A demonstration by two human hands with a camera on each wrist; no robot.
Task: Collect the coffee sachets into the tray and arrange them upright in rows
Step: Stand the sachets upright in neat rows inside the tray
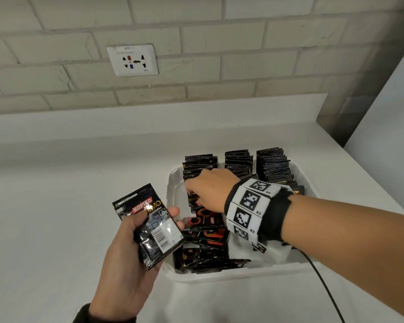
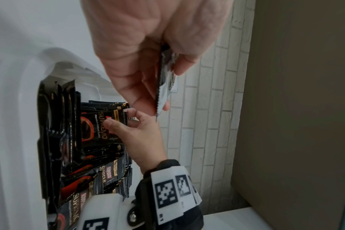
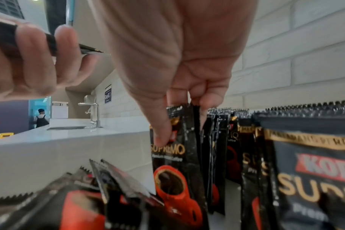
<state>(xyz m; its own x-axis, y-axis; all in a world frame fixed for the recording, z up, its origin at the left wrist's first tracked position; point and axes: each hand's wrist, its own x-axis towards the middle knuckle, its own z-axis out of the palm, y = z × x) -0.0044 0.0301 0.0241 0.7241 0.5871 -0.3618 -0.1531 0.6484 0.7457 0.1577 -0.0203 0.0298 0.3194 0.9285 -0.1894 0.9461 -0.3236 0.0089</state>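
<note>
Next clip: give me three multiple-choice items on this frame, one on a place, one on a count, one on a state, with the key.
1. Where is the tray?
A. on the white counter
B. on the floor
C. in a sink

2. How many upright rows stand at the tray's far end?
A. one
B. three
C. six

3. What is the left hand doing?
A. resting flat and empty
B. holding sachets
C. touching the socket

Key: 1 A, the counter lies under it; 2 B, three separate stacks show in the head view; 3 B, its fingers grip black sachets beside the tray, while the right hand reaches into it.
</note>
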